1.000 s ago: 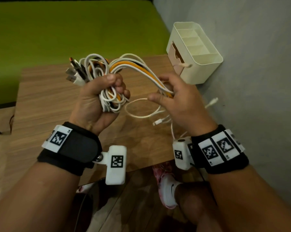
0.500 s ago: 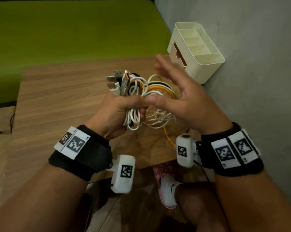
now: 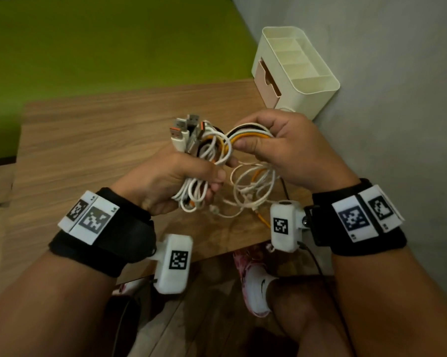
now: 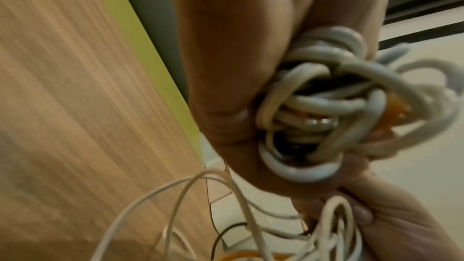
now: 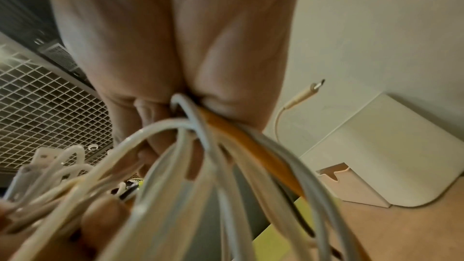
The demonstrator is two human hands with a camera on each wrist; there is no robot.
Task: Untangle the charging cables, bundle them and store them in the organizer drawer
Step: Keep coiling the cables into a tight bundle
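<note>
Gripping the coiled charging cables point(image 3: 204, 161) in my left hand point(image 3: 171, 179) above the wooden worktop point(image 3: 101, 140), I see from the head view that my right hand point(image 3: 289, 153), spread flat half a second ago, has now closed round the white, black and orange loop. Its USB plugs point(image 3: 185, 130) point up and away from me, and loose thin ends dangle below. The cream organizer point(image 3: 310, 88) stands by the wall, its drawer point(image 3: 266, 81) apparently closed.

On the left wrist view, my fingers point(image 4: 226, 90) curl tight round a knotted wad of cable.

On the right wrist view, my fingers point(image 5: 226, 78) pinch the strands, one small plug sticking out loose. Bundling is under way, I judge; storing remains.
</note>
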